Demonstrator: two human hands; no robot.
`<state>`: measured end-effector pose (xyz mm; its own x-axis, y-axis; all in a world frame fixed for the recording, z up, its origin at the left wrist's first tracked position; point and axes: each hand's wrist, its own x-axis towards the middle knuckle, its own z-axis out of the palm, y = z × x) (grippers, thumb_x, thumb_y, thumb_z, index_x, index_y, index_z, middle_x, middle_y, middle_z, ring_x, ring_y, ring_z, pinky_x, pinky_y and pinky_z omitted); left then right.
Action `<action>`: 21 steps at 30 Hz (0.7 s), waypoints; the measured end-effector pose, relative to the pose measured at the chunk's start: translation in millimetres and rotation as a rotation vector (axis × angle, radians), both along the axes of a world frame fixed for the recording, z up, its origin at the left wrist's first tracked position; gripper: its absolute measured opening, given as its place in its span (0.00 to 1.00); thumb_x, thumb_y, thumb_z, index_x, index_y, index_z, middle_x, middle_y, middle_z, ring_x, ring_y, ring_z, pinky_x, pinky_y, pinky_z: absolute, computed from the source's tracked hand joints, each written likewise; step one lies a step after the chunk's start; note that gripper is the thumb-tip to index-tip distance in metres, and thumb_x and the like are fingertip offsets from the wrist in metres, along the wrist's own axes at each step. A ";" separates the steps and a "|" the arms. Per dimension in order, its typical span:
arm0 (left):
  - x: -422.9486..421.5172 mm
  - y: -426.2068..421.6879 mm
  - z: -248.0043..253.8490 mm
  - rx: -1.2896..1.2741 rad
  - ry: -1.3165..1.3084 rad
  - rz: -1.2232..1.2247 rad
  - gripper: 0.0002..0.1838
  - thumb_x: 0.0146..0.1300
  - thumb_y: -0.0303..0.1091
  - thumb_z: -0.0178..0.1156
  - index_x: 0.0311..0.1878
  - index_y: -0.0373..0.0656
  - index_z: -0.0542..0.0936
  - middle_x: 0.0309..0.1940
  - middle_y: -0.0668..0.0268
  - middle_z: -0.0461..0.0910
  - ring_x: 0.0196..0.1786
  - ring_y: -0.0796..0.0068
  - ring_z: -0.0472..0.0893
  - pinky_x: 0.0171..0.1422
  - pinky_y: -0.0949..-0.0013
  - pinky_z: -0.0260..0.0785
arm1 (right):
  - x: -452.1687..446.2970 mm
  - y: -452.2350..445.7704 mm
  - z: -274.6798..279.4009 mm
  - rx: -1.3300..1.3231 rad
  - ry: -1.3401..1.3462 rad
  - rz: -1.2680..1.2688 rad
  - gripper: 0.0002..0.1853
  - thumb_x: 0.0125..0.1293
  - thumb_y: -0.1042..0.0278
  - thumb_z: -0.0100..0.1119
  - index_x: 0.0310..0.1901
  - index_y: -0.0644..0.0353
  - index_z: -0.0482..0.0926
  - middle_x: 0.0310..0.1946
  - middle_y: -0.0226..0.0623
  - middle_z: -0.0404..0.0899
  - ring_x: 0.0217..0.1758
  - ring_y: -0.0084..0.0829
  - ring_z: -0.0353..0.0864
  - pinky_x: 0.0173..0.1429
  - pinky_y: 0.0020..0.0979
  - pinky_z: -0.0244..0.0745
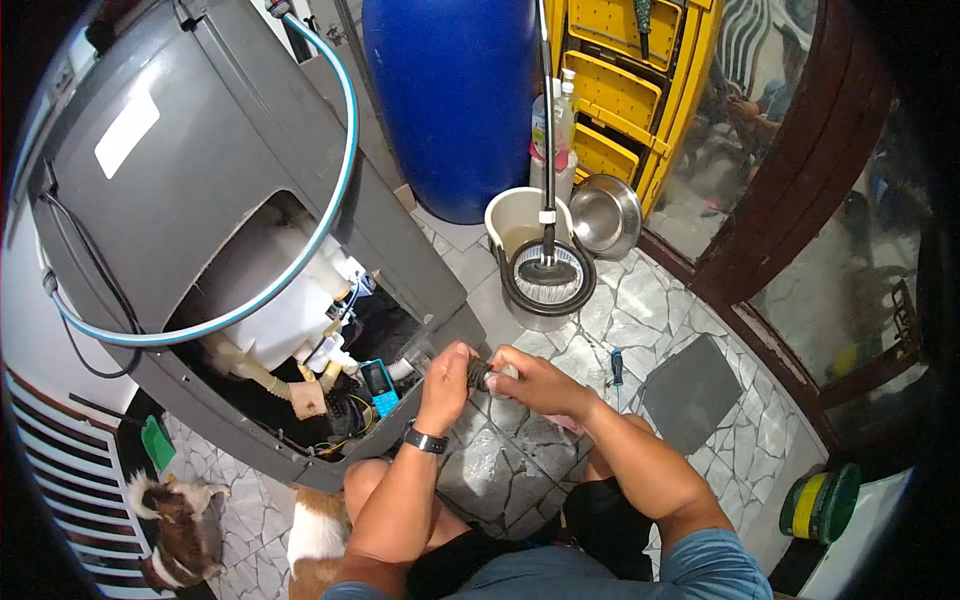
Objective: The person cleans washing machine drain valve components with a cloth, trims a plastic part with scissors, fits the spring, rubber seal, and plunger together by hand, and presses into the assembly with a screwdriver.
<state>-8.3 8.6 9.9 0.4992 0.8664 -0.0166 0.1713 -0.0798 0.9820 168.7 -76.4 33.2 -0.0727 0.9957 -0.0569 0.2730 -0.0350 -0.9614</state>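
Note:
Both hands meet over the tiled floor, in front of the open grey machine. My left hand, with a dark watch at its wrist, has its fingers closed on one end of a small dark ribbed part. My right hand grips the other end, where something pale shows between thumb and fingers. Left of the hands, the machine's opening shows a white tank, pale hoses, wiring and a blue device with a dark screen at its lower edge.
A blue-striped hose loops over the machine. Ahead stand a blue barrel, a mop bucket, a metal bowl and yellow steps. A screwdriver and grey panel lie right. Animals are at lower left.

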 end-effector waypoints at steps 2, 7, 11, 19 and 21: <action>-2.1 4.4 -16.1 0.040 -0.052 0.028 0.27 0.82 0.55 0.41 0.36 0.42 0.77 0.23 0.69 0.74 0.23 0.82 0.72 0.27 0.73 0.64 | -1.0 0.6 5.1 0.143 -0.247 -0.058 0.12 0.74 0.57 0.61 0.46 0.54 0.71 0.24 0.35 0.76 0.27 0.38 0.78 0.37 0.40 0.72; -4.5 5.3 -10.2 0.140 0.046 0.197 0.25 0.82 0.51 0.41 0.34 0.43 0.76 0.21 0.69 0.72 0.19 0.81 0.69 0.22 0.71 0.60 | -14.3 7.0 20.8 0.564 -0.812 -0.125 0.11 0.66 0.57 0.65 0.41 0.52 0.76 0.27 0.38 0.75 0.31 0.42 0.80 0.44 0.42 0.69; -17.7 6.3 4.8 -0.894 -0.290 0.102 0.26 0.80 0.52 0.38 0.29 0.46 0.72 0.15 0.73 0.64 0.13 0.79 0.61 0.15 0.71 0.52 | -31.1 8.3 21.4 0.746 -0.966 -0.235 0.08 0.61 0.60 0.67 0.34 0.48 0.77 0.26 0.32 0.69 0.31 0.34 0.76 0.43 0.37 0.65; -3.4 -10.5 -14.4 -0.418 -0.224 0.357 0.25 0.83 0.51 0.40 0.35 0.44 0.75 0.19 0.68 0.70 0.18 0.72 0.70 0.21 0.68 0.61 | -43.0 17.8 -2.4 0.660 -0.932 -0.194 0.08 0.64 0.60 0.65 0.37 0.50 0.76 0.26 0.35 0.73 0.29 0.38 0.79 0.41 0.41 0.67; -6.3 -5.2 -14.4 -0.036 -0.072 0.376 0.25 0.84 0.50 0.39 0.39 0.41 0.76 0.24 0.63 0.74 0.24 0.66 0.75 0.30 0.64 0.66 | -43.2 21.3 4.3 0.657 -0.908 -0.182 0.08 0.65 0.60 0.65 0.38 0.50 0.76 0.26 0.36 0.74 0.28 0.39 0.80 0.41 0.42 0.68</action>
<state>-14.5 3.4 -4.5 0.1475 0.9887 -0.0269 0.1129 0.0102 0.9936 125.5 -55.2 37.4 -0.1221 0.8436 0.5229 0.9209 0.2928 -0.2573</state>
